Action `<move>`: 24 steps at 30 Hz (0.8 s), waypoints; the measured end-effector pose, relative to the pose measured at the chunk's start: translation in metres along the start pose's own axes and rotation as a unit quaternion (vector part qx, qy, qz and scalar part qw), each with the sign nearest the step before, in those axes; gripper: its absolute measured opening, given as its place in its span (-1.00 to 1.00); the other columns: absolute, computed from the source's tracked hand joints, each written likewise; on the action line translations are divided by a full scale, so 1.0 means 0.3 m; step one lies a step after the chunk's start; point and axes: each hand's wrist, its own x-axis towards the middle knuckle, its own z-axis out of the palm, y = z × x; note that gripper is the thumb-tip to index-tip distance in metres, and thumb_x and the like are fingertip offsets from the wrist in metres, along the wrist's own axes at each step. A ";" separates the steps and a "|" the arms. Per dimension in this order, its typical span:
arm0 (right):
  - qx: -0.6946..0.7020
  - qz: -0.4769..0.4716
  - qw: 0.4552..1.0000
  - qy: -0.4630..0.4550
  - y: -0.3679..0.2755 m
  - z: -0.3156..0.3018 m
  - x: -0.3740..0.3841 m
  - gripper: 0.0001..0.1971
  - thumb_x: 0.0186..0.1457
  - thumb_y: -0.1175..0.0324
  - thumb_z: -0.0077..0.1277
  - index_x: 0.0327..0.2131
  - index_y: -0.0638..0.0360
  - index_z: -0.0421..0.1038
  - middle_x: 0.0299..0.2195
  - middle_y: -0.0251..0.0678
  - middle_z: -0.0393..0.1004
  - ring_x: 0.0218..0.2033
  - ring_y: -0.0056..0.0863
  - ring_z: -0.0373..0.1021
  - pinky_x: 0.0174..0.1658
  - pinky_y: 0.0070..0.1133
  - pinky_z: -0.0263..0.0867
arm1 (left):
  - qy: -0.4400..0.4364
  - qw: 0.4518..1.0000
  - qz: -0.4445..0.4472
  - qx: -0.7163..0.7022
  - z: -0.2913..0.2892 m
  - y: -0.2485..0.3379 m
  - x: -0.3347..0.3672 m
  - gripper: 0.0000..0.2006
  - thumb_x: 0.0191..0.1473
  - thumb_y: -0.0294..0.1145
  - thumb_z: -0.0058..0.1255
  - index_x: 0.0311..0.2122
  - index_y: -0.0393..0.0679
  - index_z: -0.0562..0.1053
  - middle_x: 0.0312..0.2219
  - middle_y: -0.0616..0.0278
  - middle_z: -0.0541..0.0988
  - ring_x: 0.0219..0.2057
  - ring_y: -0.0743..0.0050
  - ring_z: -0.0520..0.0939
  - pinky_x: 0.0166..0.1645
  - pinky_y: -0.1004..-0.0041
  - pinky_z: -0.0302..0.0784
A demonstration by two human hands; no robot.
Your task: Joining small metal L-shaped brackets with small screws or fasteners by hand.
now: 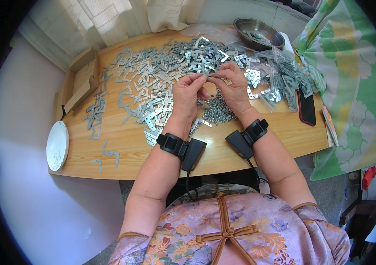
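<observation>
My left hand (188, 95) and my right hand (234, 88) meet above the middle of the table, thumbs and fingertips pinched close together. Whatever lies between the fingertips is too small to make out. Under and between the hands spreads a heap of small screws (216, 110). Flat L-shaped metal corner brackets (154, 106) lie in a wide loose pile to the left of the hands. Beyond the fingertips the bracket pile (196, 51) is denser. Just right of my right hand sits a clear plastic bag (253, 77) with metal pieces in it.
Filled clear bags (287, 70) are heaped at the right, beside a dark phone (306, 108). A steel bowl (258, 35) stands at the far right. An open cardboard box (82, 79) and a tilted white plate (58, 145) are along the table's (170, 163) left edge.
</observation>
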 end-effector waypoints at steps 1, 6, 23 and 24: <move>0.000 0.000 1.000 0.001 0.002 -0.001 0.001 -0.87 -0.30 0.48 0.17 -0.57 0.21 0.43 -0.48 -0.31 0.31 -0.40 -0.44 0.29 -0.37 -0.58 0.23 | -0.002 1.000 -0.002 -0.001 0.000 0.001 0.000 -0.87 -0.06 -0.46 0.05 -0.37 -0.26 0.43 -0.56 0.25 0.51 -0.71 0.59 0.47 -0.65 0.68 0.32; -0.048 -0.045 0.998 0.010 0.004 -0.006 0.008 -0.86 -0.32 0.46 0.18 -0.58 0.21 0.43 -0.52 -0.31 0.31 -0.42 -0.42 0.28 -0.39 -0.58 0.22 | -0.007 1.000 0.001 -0.017 -0.002 -0.002 0.003 -0.87 -0.07 -0.46 0.05 -0.39 -0.26 0.44 -0.58 0.24 0.51 -0.72 0.59 0.47 -0.66 0.67 0.33; -0.013 -0.033 0.999 -0.025 0.010 -0.007 0.007 -0.86 -0.26 0.53 0.14 -0.50 0.20 0.45 -0.45 -0.32 0.31 -0.38 -0.47 0.28 -0.33 -0.60 0.22 | 0.017 1.000 0.016 -0.001 0.003 0.001 -0.003 -0.88 -0.08 -0.46 0.07 -0.43 -0.28 0.44 -0.65 0.26 0.48 -0.73 0.59 0.47 -0.66 0.68 0.30; -0.013 -0.029 0.999 -0.027 0.012 -0.007 0.007 -0.87 -0.26 0.53 0.14 -0.50 0.20 0.45 -0.44 -0.32 0.31 -0.37 -0.47 0.28 -0.32 -0.60 0.22 | 0.013 1.000 0.015 0.000 0.004 0.002 -0.003 -0.88 -0.08 -0.46 0.07 -0.43 -0.27 0.44 -0.65 0.26 0.48 -0.73 0.59 0.47 -0.66 0.68 0.30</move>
